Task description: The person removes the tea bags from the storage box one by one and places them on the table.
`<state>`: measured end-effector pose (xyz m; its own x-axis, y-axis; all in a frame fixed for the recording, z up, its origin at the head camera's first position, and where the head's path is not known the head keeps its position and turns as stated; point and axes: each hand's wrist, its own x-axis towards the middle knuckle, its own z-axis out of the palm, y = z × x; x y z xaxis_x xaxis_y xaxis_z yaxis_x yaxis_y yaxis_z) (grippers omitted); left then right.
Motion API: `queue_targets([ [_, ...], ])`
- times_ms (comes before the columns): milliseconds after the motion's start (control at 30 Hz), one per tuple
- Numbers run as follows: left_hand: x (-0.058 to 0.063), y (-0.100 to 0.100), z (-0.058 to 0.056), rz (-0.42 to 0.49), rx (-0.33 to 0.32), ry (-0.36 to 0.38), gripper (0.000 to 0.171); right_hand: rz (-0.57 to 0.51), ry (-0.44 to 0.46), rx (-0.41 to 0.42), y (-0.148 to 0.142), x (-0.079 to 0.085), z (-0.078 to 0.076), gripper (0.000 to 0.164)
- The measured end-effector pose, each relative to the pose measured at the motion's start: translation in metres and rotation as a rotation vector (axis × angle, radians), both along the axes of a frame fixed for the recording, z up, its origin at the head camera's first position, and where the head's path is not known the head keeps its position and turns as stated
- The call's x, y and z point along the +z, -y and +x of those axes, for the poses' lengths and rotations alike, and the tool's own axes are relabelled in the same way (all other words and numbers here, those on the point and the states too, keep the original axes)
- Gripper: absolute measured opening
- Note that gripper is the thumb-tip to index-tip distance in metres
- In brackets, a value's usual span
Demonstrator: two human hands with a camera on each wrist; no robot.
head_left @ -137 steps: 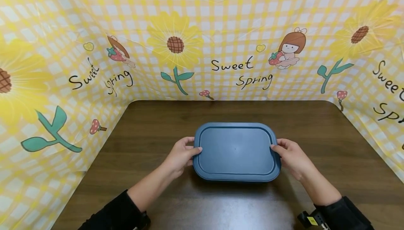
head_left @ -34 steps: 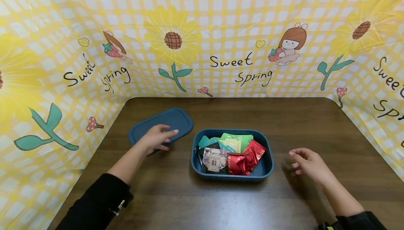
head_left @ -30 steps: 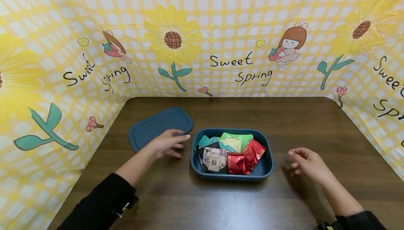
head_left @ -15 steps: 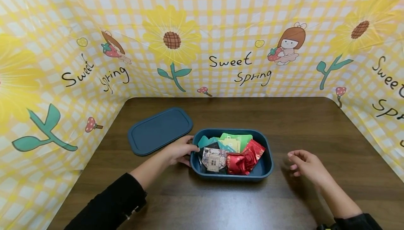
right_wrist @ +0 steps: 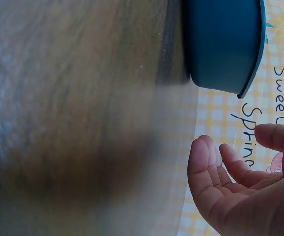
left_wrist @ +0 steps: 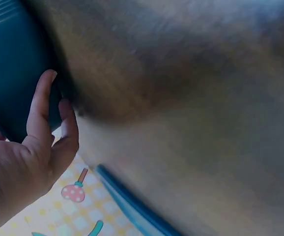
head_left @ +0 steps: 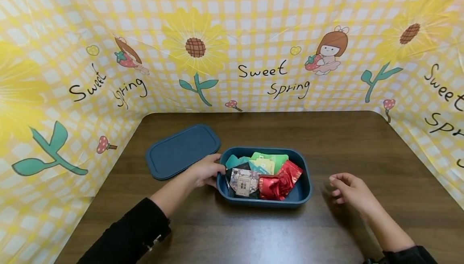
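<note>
The open blue box (head_left: 266, 204), round-cornered, sits upright on the table (head_left: 351, 143) with colourful packets (head_left: 266, 165) inside.

The left hand (head_left: 206, 171) and right hand (head_left: 352, 190) are bare. The left sleeve (head_left: 127, 232) and the right sleeve (head_left: 409, 255) are black and stop before the hands. A small shiny bit (head_left: 157, 239) sits by the left sleeve's end.

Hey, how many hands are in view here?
2: the left hand grips the left end of the blue box; the right hand is to the right of it, not touching.
</note>
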<state>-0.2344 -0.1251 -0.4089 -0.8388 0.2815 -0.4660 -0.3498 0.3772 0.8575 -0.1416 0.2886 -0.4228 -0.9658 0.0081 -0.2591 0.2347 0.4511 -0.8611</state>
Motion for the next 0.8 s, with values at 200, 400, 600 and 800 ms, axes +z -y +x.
queue_targets([
  [200, 0.023, 0.005, -0.008, -0.003, -0.009, 0.014, 0.078, 0.018, -0.043, 0.025, 0.003, 0.014, -0.003, 0.051],
  [400, 0.044, 0.006, -0.015, -0.005, -0.04, 0.02, 0.078, 0.089, -0.179, 0.129, 0.022, 0.034, -0.016, 0.045],
  [600, 0.055, 0.004, -0.019, -0.024, -0.057, 0.038, 0.073, 0.214, -0.31, 0.301, 0.058, 0.052, -0.035, 0.042],
  [800, 0.06, 0.002, -0.021, -0.032, -0.062, 0.032, 0.073, 0.233, -0.395, 0.502, 0.094, 0.062, -0.046, 0.046],
])
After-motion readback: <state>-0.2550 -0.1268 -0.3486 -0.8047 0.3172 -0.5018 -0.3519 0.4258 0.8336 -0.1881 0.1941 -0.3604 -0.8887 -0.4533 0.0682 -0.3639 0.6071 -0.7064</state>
